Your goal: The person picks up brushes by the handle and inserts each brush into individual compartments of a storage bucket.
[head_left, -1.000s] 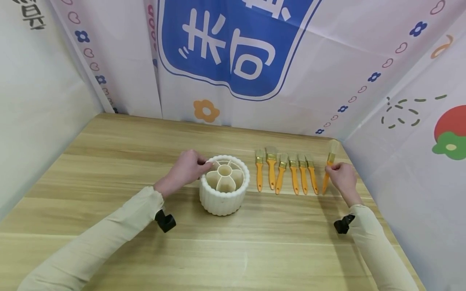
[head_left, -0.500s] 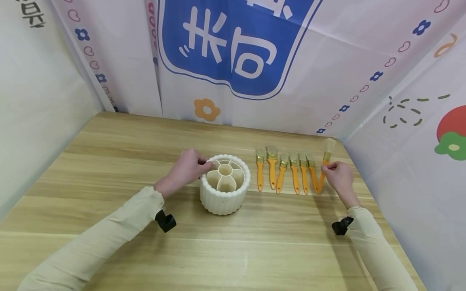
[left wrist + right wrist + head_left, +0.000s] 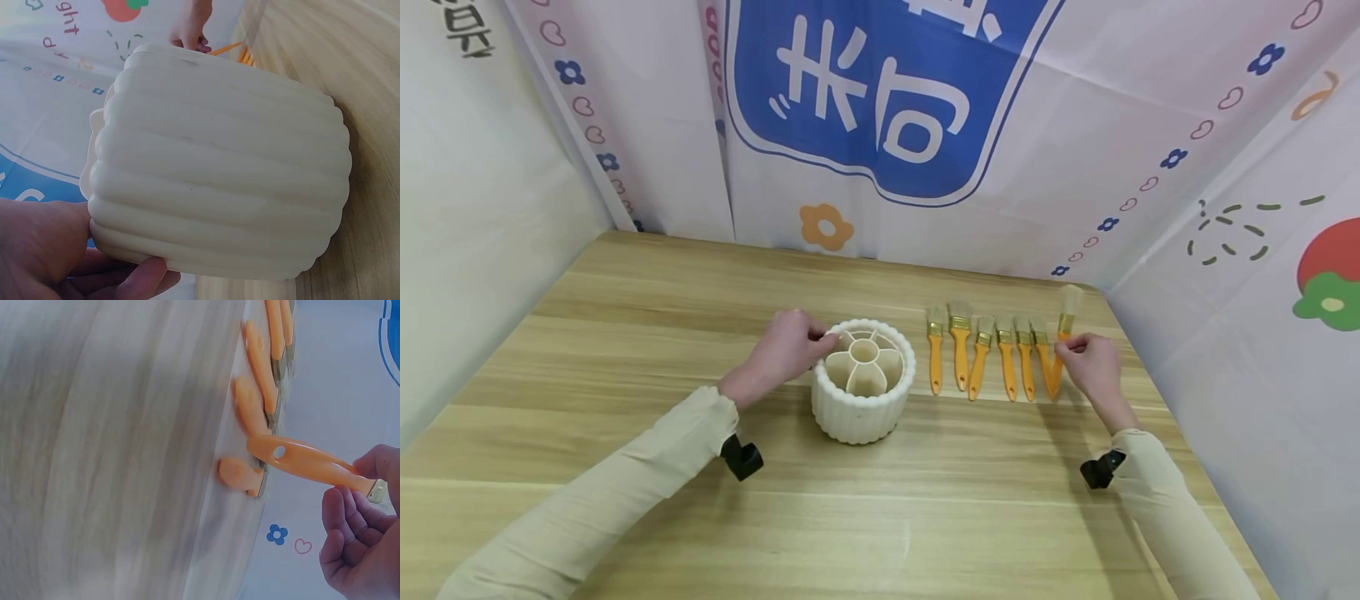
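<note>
A cream-white round holder [image 3: 853,417] with a ribbed wall and inner dividers stands upright on the table. My left hand [image 3: 781,352] grips its rim on the left, with the thumb over the edge; in the left wrist view the fingers [image 3: 147,278] lie against its side. At the right my right hand [image 3: 1093,371] pinches an orange-handled paintbrush [image 3: 1060,362] near its metal band, bristles up. The right wrist view shows this handle [image 3: 306,461] raised off the table. Just left of it lies the row of other paintbrushes [image 3: 1006,358], bristles pointing away from me.
The wooden table [image 3: 880,517] meets a printed cloth wall [image 3: 880,225] at the back. Side walls [image 3: 1247,333] stand close at the left and right. Black wrist cameras [image 3: 741,458] sit on both sleeves.
My right hand has shifted a little left with the paintbrush, whose handle end now overlaps the rightmost lying brush in the head view. The left hand and the holder have stayed put.
</note>
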### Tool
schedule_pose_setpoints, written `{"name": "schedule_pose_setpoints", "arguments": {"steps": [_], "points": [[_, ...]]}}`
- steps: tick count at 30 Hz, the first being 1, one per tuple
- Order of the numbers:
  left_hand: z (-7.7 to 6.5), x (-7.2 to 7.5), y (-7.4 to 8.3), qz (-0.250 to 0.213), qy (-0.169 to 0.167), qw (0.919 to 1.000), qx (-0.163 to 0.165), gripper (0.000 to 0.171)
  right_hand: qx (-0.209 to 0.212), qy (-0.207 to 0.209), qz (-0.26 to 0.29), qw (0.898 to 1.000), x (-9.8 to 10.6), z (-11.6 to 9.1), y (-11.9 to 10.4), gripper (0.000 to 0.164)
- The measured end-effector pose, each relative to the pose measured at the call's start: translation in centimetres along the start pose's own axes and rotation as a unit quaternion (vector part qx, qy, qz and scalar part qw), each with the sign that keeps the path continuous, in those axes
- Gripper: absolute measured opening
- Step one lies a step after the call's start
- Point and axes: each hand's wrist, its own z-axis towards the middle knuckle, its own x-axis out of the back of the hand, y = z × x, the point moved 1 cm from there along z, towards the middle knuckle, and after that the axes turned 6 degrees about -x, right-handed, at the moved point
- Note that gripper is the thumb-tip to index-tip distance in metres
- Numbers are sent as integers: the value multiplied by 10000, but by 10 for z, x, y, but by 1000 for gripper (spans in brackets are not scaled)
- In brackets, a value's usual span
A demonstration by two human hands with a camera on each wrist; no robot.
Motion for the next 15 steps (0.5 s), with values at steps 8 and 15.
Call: {"name": "schedule_pose_setpoints", "arguments": {"steps": [8, 15], "points": [[-1, 0, 1, 68, 61, 9999, -81, 41, 99, -71, 43, 9999, -4, -4, -7, 25], [-1, 0, 1, 56, 71, 10000, -33, 40, 256, -105, 155, 9995, -5, -7, -12, 24]]}}
